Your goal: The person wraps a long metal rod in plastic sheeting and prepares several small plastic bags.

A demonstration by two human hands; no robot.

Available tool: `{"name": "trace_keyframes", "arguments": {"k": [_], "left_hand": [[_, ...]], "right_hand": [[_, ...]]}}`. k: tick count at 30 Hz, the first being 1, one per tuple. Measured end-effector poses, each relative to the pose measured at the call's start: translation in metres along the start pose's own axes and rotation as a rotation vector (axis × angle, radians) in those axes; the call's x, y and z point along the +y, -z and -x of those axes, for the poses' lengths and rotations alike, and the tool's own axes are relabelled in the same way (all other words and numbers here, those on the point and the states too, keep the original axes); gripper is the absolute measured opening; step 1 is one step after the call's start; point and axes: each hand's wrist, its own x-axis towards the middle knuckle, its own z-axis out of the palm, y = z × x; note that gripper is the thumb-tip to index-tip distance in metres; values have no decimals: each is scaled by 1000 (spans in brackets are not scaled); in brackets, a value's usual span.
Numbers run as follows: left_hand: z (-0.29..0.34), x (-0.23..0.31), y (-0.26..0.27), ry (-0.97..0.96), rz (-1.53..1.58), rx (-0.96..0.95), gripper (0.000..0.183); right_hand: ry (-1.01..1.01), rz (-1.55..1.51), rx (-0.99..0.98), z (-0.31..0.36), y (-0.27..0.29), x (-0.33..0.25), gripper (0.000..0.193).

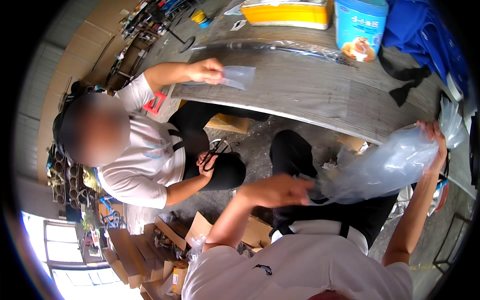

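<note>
My right hand (pixel 434 142) is closed round the gathered upper end of a clear plastic bag (pixel 395 162), whose loose end fans out beyond my fingers. The bag stretches across my lap, its lower end crumpled near my left hand (pixel 280 191). That left hand is blurred, and its fingers are at the bag's lower edge. A small dark shape shows beside its fingertips, too unclear to name. To my left, a seated co-worker holds a clear plastic piece (pixel 240 76) over the table in one hand and black-handled scissors (pixel 216 152) in the other.
A grey wood-grain table (pixel 310 90) runs ahead. On it are a yellow box (pixel 285 15), a blue tub (pixel 361 30), a clear wrapped strip (pixel 280 47), a black strap (pixel 407 82) and blue fabric (pixel 425 35). Cardboard boxes (pixel 135 255) pile up at lower left.
</note>
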Motion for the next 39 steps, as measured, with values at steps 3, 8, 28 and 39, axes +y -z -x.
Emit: {"name": "trace_keyframes", "arguments": {"k": [3,8,28,39], "left_hand": [[13,-5,51,-330,-21,959,55],[7,-10,141,19,-1125,1412,88],[-167,-4,87,-199,-1190,848,34],[-169,-4,90,-143,-1312,772,37]], "right_hand": [[-4,-38,-63,-3,5,4,17],[45,37,66,0,-11,7,18],[46,165,-8,-4,-27,11,25],[32,204,-54,-3,-31,13,28]]}}
